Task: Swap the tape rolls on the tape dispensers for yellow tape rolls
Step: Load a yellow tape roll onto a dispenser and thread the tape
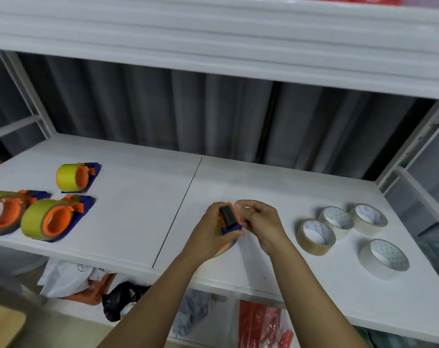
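Observation:
Over the middle of the white shelf, my left hand (211, 234) grips a blue and orange tape dispenser (229, 218) with a dark roller. A yellow tape roll (226, 248) on it peeks out under my palm. My right hand (260, 222) is right beside the dispenser's top end, fingers curled in a pinch; whether they hold tape I cannot tell. Three blue dispensers with orange hubs and yellow rolls lie at the left (75, 177), (2, 212), (50, 219). Several clear tape rolls (315, 236) lie at the right.
The white shelf board (138, 197) has a seam down its middle. An upper shelf (213, 46) hangs overhead, with white frame posts at both sides. Below the shelf lie plastic bags (70, 277), a black bag (120, 300) and red packets (261, 322).

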The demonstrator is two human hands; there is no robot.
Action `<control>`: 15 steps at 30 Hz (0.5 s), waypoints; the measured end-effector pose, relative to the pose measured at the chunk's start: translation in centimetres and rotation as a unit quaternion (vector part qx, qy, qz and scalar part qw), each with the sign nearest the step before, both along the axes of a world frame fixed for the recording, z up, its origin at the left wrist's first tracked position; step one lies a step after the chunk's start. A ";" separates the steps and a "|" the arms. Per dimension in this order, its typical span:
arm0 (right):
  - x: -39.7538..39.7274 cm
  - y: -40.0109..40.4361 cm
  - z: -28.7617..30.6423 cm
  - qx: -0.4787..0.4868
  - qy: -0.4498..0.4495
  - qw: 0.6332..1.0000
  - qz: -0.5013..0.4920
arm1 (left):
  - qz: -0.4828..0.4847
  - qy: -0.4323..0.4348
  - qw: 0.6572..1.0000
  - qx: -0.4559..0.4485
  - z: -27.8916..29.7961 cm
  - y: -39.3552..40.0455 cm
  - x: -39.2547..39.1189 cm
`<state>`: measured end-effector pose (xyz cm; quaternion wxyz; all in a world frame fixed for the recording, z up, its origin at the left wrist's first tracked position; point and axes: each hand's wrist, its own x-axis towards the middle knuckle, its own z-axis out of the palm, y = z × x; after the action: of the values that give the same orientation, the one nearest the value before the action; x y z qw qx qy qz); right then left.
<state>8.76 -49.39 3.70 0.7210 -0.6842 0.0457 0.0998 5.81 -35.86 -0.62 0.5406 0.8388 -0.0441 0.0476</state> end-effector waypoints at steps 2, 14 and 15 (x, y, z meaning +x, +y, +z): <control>0.0 -0.2 -0.1 -0.004 0.016 1.000 0.003 | -0.001 0.001 1.000 0.003 0.0 -0.1 0.0; -0.2 -0.4 -0.5 0.030 0.038 0.998 0.028 | -0.001 -0.003 1.000 -0.007 -0.2 -0.1 -0.1; -0.2 -0.4 -0.5 0.038 0.052 0.997 0.031 | -0.002 -0.005 1.000 -0.008 -0.1 -0.1 -0.2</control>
<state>8.55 -49.78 3.20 0.7398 -0.6510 0.0581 0.1595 5.64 -35.91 -0.77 0.5475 0.8339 -0.0482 0.0509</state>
